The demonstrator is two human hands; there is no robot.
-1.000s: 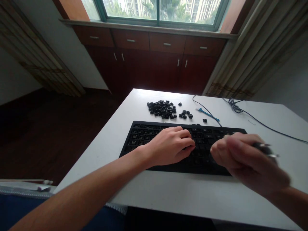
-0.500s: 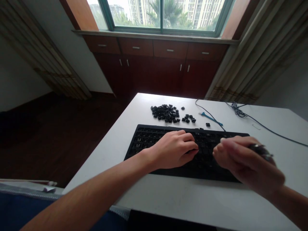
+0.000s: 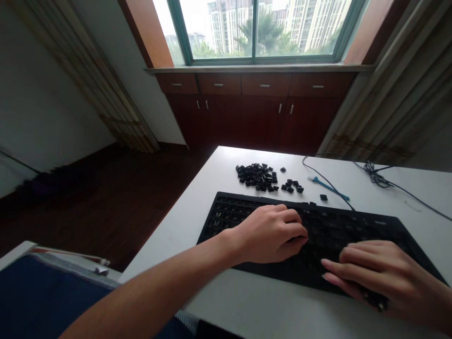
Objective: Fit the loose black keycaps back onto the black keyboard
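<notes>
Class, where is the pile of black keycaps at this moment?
In the head view, the pile of black keycaps sits on the white table, just beyond the black keyboard, left of a blue plastic tool.

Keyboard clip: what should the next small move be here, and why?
Probably lower the keycap puller in the right hand onto a key beside the left hand: both hands are over the black keyboard, keycaps remain on it, and a pile of loose keycaps lies beyond it.
</notes>
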